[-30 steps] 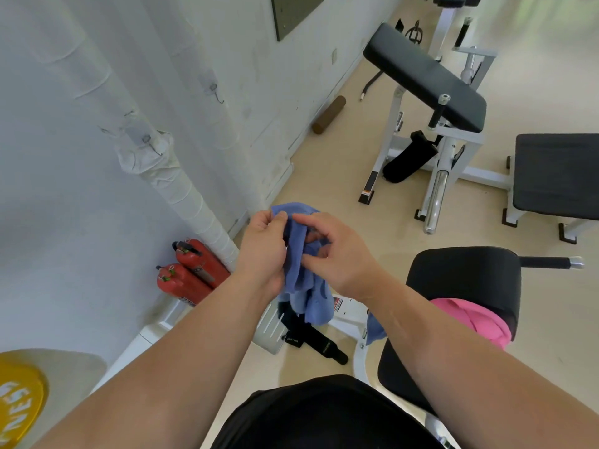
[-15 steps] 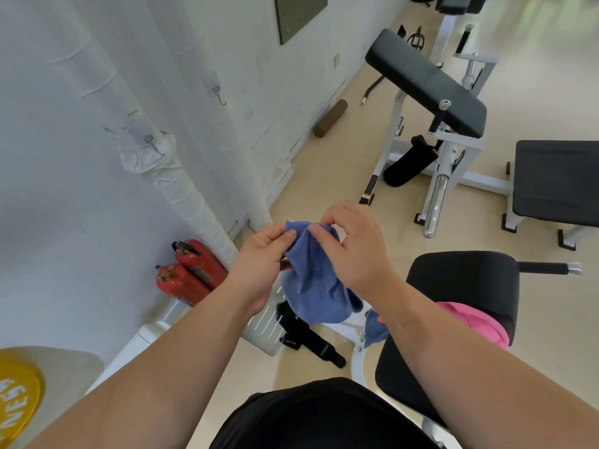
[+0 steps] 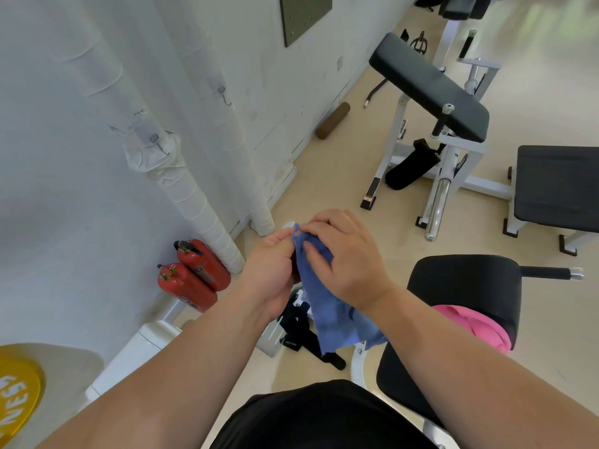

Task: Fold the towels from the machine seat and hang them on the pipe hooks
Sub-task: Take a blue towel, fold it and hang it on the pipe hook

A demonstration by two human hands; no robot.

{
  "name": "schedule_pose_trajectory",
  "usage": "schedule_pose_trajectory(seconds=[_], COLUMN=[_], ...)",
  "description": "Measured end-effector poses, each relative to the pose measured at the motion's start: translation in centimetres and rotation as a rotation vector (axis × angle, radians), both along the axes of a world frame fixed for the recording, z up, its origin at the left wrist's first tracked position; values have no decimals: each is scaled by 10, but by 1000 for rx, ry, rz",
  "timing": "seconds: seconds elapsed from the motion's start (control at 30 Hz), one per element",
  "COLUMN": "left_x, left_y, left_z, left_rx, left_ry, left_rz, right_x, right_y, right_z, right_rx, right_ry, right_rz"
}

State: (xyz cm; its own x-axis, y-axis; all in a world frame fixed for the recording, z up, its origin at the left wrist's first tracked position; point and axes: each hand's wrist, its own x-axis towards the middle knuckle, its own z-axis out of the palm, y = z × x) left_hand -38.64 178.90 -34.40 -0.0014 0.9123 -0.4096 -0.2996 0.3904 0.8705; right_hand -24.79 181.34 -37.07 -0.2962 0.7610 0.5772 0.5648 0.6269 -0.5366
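**Crumpled blue cloth towel (image 3: pixel 330 319) pinched in both hands**

The left hand (image 3: pixel 272 270) and right hand (image 3: pixel 346 254) each pinch its top edge, fingers curled. It hangs in the air just left of the black padded machine seat (image 3: pixel 470 286). A pink cloth towel (image 3: pixel 476 325) lies on that seat.

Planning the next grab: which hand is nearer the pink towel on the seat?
Right. The right hand pinches the blue towel up and left of the pink towel; the left hand grips it farther left.

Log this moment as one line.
left hand + right hand pinch blue towel | pink towel on machine seat | pipe hooks bare
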Motion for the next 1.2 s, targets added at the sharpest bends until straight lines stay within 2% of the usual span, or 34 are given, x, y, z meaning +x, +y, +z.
schedule_pose_trajectory(seconds=[0.3,0.7,0.87,0.93,1.0,1.1,1.2], left_x=[-8,-20,-28,-34,-42,-59,-84], left_y=[-3,-5,4,7,11,14,18], left_z=[9,18,16,19,23,28,25], left_rx=[132,335,311,304,289,299,299], left_ry=[106,438,552,572,582,628,676], left_rz=[-56,-108,-63,-15,52,146,263], right_x=[3,-5,-9,-5,-1,7,14], right_y=[4,6,12,16,21,27,33], right_z=[10,6,7,1,-13,-34,-45], right_rx=[-251,-255,-391,-460,-474,-474,-467], right_ry=[227,223,167,84,-76,-299,-602], right_rz=[-8,-10,54,140,193,201,157])
